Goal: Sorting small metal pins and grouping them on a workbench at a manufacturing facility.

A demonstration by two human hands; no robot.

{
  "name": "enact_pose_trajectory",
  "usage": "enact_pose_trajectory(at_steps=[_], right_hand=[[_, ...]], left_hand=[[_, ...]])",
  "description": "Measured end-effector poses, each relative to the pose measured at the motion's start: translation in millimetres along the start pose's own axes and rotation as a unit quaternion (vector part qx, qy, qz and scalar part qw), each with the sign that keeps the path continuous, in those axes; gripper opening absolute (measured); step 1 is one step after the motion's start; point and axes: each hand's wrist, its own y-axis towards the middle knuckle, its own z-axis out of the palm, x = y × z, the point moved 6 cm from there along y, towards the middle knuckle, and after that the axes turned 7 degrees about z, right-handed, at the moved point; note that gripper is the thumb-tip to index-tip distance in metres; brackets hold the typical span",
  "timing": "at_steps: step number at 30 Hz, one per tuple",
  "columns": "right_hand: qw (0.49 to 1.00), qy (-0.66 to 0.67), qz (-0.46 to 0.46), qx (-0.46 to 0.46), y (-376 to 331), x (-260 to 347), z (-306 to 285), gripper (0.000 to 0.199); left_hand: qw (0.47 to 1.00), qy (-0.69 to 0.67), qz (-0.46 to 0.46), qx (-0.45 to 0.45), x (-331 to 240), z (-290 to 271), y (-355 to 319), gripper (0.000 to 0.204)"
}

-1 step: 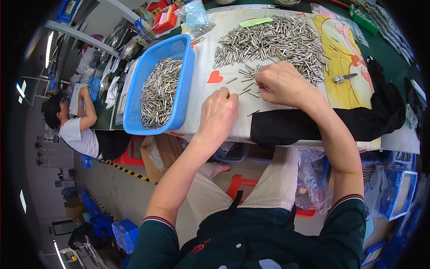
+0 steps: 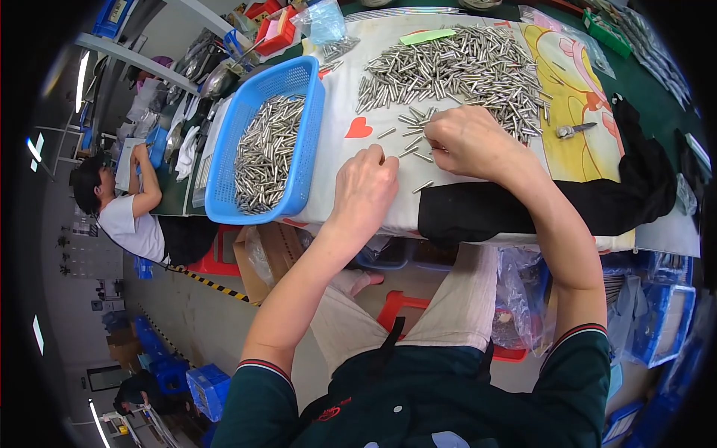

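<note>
A big heap of short metal pins (image 2: 455, 63) lies on a white cloth (image 2: 340, 175) over the table. My right hand (image 2: 467, 138) rests at the heap's near edge, its bent fingers pinching a few loose pins (image 2: 412, 142); the fingertips are partly hidden. My left hand (image 2: 366, 187) sits knuckles up on the cloth just left of it, fingers curled together, and nothing shows in it. A single pin (image 2: 423, 186) lies between the hands. Left of my left hand, a blue plastic basket (image 2: 302, 82) holds many more pins (image 2: 261, 149).
A black cloth (image 2: 538, 205) is draped over the table's near edge under my right forearm. A small metal tool (image 2: 571, 131) lies right of the heap. Red bins (image 2: 272, 30) and a plastic bag (image 2: 325, 19) stand at the back. Another person (image 2: 127, 209) sits at far left.
</note>
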Motion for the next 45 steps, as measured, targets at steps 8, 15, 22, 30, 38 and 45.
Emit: enact_pose_trajectory(at_steps=[8, 15, 22, 30, 38, 45], right_hand=[[0.998, -0.052, -0.017, -0.027, -2, 3, 11, 0.009], [0.997, 0.003, -0.032, -0.066, -2, 15, 19, 0.004], [0.994, -0.019, -0.03, -0.102, -7, 10, 16, 0.005], [0.995, -0.041, -0.016, -0.09, -5, 5, 18, 0.006], [0.999, -0.036, -0.014, 0.004, -4, 5, 16, 0.007], [0.993, 0.042, -0.045, 0.103, -11, 18, 3, 0.009]], left_hand=[[1.0, -0.001, 0.001, 0.019, 3, 3, -1, 0.014], [0.999, -0.029, -0.014, 0.008, 6, 4, -6, 0.009], [0.999, 0.006, -0.013, 0.035, 6, 5, 2, 0.01], [0.962, -0.219, 0.014, 0.16, -34, -18, 3, 0.005], [0.993, -0.084, -0.022, 0.079, -10, 2, 11, 0.005], [0.983, -0.157, -0.099, 0.012, -16, 1, 7, 0.008]])
